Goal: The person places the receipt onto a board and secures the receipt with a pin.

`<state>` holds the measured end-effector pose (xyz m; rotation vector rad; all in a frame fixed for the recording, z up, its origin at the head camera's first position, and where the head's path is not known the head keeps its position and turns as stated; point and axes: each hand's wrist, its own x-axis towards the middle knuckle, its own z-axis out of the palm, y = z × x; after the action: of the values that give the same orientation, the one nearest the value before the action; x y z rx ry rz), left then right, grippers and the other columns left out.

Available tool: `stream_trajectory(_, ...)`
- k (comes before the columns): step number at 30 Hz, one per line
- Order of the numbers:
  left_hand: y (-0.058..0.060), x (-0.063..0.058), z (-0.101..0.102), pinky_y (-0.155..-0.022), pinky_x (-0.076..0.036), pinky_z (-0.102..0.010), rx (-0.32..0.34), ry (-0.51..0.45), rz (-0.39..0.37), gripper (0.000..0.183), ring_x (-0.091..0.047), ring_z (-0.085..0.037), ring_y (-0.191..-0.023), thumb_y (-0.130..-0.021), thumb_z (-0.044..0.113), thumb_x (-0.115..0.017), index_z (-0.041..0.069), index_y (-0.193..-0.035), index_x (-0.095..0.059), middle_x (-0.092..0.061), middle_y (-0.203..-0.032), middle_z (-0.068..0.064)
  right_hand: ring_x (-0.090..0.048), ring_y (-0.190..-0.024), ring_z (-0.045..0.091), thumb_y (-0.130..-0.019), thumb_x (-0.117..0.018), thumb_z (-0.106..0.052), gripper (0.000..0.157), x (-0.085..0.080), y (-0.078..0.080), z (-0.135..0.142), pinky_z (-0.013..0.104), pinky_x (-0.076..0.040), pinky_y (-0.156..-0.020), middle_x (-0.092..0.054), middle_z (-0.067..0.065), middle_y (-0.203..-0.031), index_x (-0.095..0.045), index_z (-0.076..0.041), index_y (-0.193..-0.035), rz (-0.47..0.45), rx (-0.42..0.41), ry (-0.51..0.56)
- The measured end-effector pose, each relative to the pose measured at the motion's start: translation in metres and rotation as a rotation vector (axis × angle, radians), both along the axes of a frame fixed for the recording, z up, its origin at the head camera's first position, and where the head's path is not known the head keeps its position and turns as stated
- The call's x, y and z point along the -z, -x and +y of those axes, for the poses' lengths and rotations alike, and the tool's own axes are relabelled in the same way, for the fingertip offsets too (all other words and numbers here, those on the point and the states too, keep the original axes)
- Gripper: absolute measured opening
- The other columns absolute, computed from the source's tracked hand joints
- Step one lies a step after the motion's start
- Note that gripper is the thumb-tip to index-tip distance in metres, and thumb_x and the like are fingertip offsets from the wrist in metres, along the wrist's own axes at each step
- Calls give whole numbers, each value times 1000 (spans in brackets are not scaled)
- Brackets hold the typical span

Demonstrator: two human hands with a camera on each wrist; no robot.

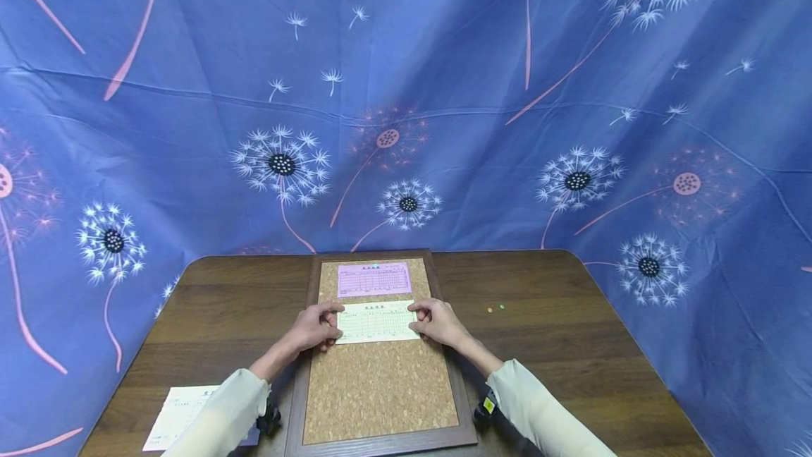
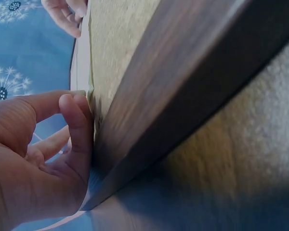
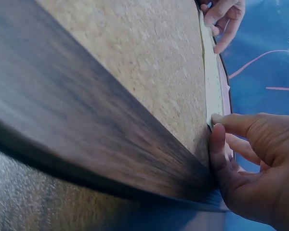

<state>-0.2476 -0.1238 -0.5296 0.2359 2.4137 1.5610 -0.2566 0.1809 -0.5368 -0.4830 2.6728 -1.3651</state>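
Observation:
A pale yellow-green printed form (image 1: 376,321) lies across the framed cork board (image 1: 380,393), just below a pink printed form (image 1: 373,279). My left hand (image 1: 315,324) pinches the pale form's left edge between thumb and fingers. At the opposite edge, my right hand (image 1: 438,321) grips the paper the same way. In the left wrist view, the thumb and fingertips meet right at the paper's edge, close over the cork. The right wrist view has the pale form (image 3: 211,72) stretched flat between both hands, low over the board. A small green spot shows at the pink form's top edge.
On the brown wooden table (image 1: 539,372), two tiny orange and green pieces (image 1: 496,308) lie right of the board. A white printed sheet (image 1: 180,415) lies at the lower left, partly under my left sleeve. A blue dandelion-patterned cloth (image 1: 469,161) hangs behind the table.

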Motion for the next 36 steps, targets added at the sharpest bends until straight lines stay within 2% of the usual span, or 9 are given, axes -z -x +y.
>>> stream_trajectory(6, -2, -1, -3, -45, -48, -22, 45, 14, 28, 56, -55, -8, -52, -74, -11, -73, -12, -128, -59, -58, -75, -3, -57, -56, 7, -86, -76, 2, 36, 0, -1, 2, 19, -51, -48, -58, 5, -76, -67, 11, -119, 9, -44, -4)
stream_trajectory(10, -1, -2, -4, -44, -47, -21, 84, 28, 52, 57, -53, -8, -51, -74, -9, -76, -12, -128, -59, -55, -75, -3, -57, -57, 3, -87, -75, 2, 36, 0, -2, 1, 18, -51, -49, -59, 6, -77, -66, 11, -121, 8, -53, -16)
stream_trajectory(20, 11, -2, -11, -45, -47, -20, 137, -46, -4, 59, -58, -8, -52, -77, -6, -77, -12, -131, -56, -59, -77, -4, -55, -54, 3, -89, -71, 2, 38, -4, 0, 6, 16, -47, -49, -62, 6, -73, -65, 11, -125, 31, -103, -89)
stream_trajectory(24, 14, -2, -11, -45, -49, -21, 137, -40, -15, 59, -59, -9, -52, -77, -5, -78, -11, -131, -56, -60, -76, -4, -55, -55, 4, -89, -72, 1, 39, -6, 0, 8, 15, -45, -50, -62, 5, -74, -64, 11, -126, 16, -114, -99)
stream_trajectory(29, 14, 0, -11, -47, -50, -22, 130, -16, -27, 58, -59, -9, -52, -78, -3, -79, -8, -132, -58, -59, -78, -4, -55, -58, 2, -88, -72, 2, 38, -8, -7, 13, 17, -49, -50, -64, 7, -75, -65, 13, -124, 3, -115, -86)
stream_trajectory(31, 13, 1, -11, -47, -50, -22, 130, -13, -27, 58, -58, -10, -52, -78, -3, -79, -7, -132, -58, -59, -79, -4, -56, -59, 2, -88, -71, 1, 36, -8, -11, 16, 17, -51, -51, -64, 7, -75, -66, 13, -122, 12, -124, -88)
stream_trajectory(36, 8, 1, -13, -46, -49, -22, 130, -20, -18, 58, -57, -10, -51, -77, -3, -79, -7, -131, -59, -58, -79, -5, -54, -57, 1, -91, -68, -1, 27, -11, -21, 21, 17, -47, -49, -64, 3, -73, -70, 10, -116, 6, -116, -101)
